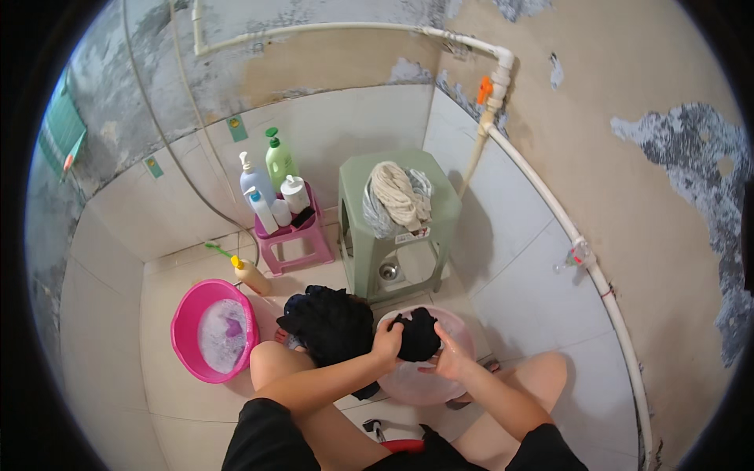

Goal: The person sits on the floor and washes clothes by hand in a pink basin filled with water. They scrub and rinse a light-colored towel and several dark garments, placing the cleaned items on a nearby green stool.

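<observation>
A bunched black cloth (pixel 419 336) hangs between my two hands, above a pale translucent basin (pixel 428 385). My left hand (pixel 386 343) grips its left side with the fingers closed. On the other side my right hand (pixel 451 355) has its thumb against the cloth and its lower fingers spread beneath. Just left of the basin lies a heap of black clothing (pixel 328 326), close to my left forearm. What kind of garment I hold cannot be made out.
A pink basin (pixel 180 330) of suds stands left, near a beige bottle (pixel 253 276) with a yellow top. Behind, a pink stool (pixel 320 250) carries several bottles. A green stool (pixel 355 169) bears a beige cloth (pixel 399 192). White pipe (pixel 542 184) runs along the right wall.
</observation>
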Demonstrator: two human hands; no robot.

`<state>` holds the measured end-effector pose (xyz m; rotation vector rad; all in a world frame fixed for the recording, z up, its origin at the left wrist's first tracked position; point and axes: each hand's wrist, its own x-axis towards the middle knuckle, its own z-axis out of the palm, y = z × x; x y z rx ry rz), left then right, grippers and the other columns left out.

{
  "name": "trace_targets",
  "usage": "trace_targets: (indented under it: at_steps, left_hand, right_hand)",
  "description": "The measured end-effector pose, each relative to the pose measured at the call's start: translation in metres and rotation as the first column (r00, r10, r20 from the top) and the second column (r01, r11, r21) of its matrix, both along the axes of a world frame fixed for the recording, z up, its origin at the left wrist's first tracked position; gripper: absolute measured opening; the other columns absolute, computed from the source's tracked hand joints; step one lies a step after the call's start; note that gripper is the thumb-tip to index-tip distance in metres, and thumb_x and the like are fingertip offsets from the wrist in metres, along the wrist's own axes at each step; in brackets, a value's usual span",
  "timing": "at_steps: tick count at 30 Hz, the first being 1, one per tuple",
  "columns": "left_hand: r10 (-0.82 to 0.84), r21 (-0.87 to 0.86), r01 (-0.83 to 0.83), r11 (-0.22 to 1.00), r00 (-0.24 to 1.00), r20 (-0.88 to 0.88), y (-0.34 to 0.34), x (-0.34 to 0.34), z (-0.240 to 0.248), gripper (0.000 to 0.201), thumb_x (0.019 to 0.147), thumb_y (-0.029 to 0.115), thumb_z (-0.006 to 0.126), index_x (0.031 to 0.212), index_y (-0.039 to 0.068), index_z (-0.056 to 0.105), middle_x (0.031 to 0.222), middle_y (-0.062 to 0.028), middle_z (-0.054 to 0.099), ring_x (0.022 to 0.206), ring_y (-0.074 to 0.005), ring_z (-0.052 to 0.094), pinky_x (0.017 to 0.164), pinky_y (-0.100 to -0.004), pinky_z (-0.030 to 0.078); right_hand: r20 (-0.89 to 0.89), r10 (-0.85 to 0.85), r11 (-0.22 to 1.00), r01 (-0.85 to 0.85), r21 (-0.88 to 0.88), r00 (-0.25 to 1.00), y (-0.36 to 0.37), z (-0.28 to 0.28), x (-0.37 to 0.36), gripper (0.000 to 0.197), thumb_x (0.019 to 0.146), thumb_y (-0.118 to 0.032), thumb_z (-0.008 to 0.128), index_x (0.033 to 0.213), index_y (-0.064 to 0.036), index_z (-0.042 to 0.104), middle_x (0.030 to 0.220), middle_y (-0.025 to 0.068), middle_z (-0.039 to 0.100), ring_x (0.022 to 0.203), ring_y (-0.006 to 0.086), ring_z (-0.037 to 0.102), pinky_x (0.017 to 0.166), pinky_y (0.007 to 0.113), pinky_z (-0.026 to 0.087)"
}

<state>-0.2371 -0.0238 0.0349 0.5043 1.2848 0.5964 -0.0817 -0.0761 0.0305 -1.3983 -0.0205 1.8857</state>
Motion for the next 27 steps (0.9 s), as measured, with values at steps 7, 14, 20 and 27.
trace_targets:
  at_steps: [7,14,20,27]
  left_hand:
    - [-0.242,-0.031,0.264,0.964,0.921,0.305,-0.015,-0.005,0.002,0.047,0.092,0.033,0.045,0.133,0.010,0.037,0.127,-0.0166,0.045,0.105,-0.0336,0.057,0.083,-0.0498,0.050]
    - [-0.478,0.203,0.441,0.874,0.855,0.200,0.006,-0.045,0.009,0.049,0.089,0.029,0.050,0.129,0.003,0.045,0.115,-0.0127,0.052,0.098,-0.0259,0.059,0.086,-0.0363,0.048]
    - [-0.422,0.299,0.376,0.877,0.900,0.107,0.026,-0.041,0.008,0.040,0.087,0.027,0.053,0.119,0.003,0.052,0.104,-0.0090,0.057,0.091,-0.0227,0.060,0.079,-0.0344,0.048]
    - [-0.310,0.287,0.935,0.209,0.342,-0.887,0.018,-0.077,0.026,0.043,0.085,0.033,0.054,0.118,0.003,0.054,0.110,-0.0213,0.058,0.096,-0.0347,0.061,0.074,-0.0439,0.051]
  right_hand:
    - [0.484,-0.556,0.762,0.182,0.621,0.676,0.018,0.016,0.000,0.068,0.061,0.000,0.070,0.124,-0.0055,0.046,0.113,0.0119,0.053,0.101,0.0230,0.055,0.085,0.032,0.046]
    - [0.437,-0.724,0.429,-0.147,0.891,0.535,0.112,0.195,0.012,0.060,0.066,0.003,0.061,0.124,-0.0003,0.048,0.104,0.0110,0.059,0.086,0.0165,0.059,0.073,0.027,0.050]
    - [0.673,-0.732,0.420,-0.705,0.571,0.109,0.289,0.198,0.036,0.080,0.078,-0.038,0.071,0.139,-0.0025,0.035,0.141,0.0239,0.036,0.132,0.0346,0.033,0.109,0.041,0.027]
    - [0.806,-0.465,0.791,-0.580,0.193,-0.365,0.281,0.087,-0.029,0.073,0.084,-0.037,0.061,0.140,-0.0014,0.031,0.143,0.0278,0.028,0.132,0.0418,0.028,0.107,0.050,0.026]
